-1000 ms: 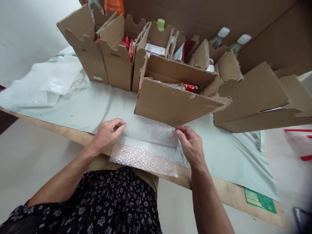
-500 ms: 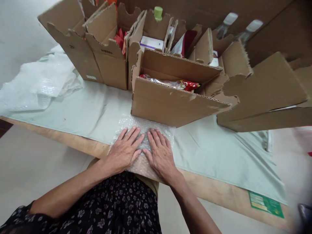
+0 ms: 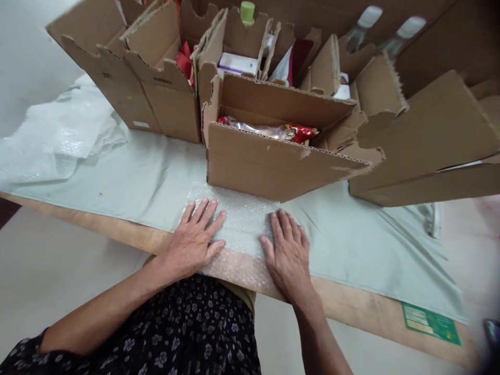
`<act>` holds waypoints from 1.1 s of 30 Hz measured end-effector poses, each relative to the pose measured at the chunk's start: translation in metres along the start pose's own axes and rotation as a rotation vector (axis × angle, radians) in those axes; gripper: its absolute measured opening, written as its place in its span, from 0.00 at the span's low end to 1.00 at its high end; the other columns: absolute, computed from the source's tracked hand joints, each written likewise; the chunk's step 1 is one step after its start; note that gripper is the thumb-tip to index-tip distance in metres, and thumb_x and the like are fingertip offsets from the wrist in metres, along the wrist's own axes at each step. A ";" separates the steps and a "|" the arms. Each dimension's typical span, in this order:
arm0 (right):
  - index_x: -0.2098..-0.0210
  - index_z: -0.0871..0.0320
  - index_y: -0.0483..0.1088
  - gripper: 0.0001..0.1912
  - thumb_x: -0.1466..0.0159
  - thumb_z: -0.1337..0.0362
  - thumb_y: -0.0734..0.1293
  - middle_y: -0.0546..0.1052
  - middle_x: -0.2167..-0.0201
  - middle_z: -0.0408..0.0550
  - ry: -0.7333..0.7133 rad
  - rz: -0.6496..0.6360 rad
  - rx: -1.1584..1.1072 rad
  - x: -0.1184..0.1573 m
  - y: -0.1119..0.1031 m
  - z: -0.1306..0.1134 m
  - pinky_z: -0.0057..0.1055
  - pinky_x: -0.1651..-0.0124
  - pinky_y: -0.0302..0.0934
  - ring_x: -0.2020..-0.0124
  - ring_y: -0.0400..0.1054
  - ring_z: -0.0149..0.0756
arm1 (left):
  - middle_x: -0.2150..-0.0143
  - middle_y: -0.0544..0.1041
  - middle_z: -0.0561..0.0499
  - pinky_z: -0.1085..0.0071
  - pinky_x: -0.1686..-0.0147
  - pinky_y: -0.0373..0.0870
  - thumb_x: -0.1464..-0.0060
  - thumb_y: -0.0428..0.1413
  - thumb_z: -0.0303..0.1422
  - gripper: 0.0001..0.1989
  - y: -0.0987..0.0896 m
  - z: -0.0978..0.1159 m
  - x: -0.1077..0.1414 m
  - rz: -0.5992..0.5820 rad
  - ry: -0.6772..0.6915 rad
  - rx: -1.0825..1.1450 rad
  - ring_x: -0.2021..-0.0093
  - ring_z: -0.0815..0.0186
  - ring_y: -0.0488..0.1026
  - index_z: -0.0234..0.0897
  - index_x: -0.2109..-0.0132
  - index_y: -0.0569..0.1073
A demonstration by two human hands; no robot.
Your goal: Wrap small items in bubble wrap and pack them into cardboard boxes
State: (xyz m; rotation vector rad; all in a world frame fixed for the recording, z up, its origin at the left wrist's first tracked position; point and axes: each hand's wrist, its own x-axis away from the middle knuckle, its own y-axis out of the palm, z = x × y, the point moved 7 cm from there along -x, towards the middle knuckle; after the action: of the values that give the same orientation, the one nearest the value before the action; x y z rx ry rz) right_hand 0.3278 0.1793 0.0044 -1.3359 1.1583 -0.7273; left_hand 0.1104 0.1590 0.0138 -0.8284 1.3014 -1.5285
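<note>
A sheet of clear bubble wrap [image 3: 244,221] lies flat at the table's front edge, partly over the pale green cloth and partly over bare wood. My left hand [image 3: 195,237] rests palm down on its left part with the fingers spread. At the sheet's right edge my right hand [image 3: 287,247] is pressed flat, fingers stretched forward. Neither hand grips anything. Just beyond the sheet stands an open cardboard box [image 3: 269,164] with red and clear shiny packets [image 3: 289,132] inside.
Several cut cardboard boxes [image 3: 164,101] line the back, holding a white carton [image 3: 238,63] and clear bottles with white caps [image 3: 369,18]. Crumpled bubble wrap [image 3: 66,130] lies at the left. A green card [image 3: 432,323] is on the wooden table edge [image 3: 351,299] at the right.
My right hand has slid to the right across the bubble wrap, widening the gap between my hands. My left hand has shifted slightly left. The view has moved a little.
</note>
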 end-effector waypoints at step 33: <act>0.52 0.54 0.77 0.12 0.29 0.73 0.65 0.84 0.51 0.49 -0.305 0.111 -0.464 0.046 -0.054 -0.032 0.42 0.48 0.72 0.46 0.78 0.42 | 0.25 0.63 0.38 0.36 0.26 0.51 0.42 0.63 0.52 0.38 -0.033 -0.015 0.045 0.009 0.202 0.509 0.25 0.43 0.58 0.44 0.29 0.66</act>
State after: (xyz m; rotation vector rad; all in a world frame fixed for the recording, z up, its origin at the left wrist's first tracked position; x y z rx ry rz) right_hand 0.3238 0.1175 0.0514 -1.6816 1.1796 -0.1626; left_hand 0.0741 0.1217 0.0393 -0.3487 0.9786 -1.8618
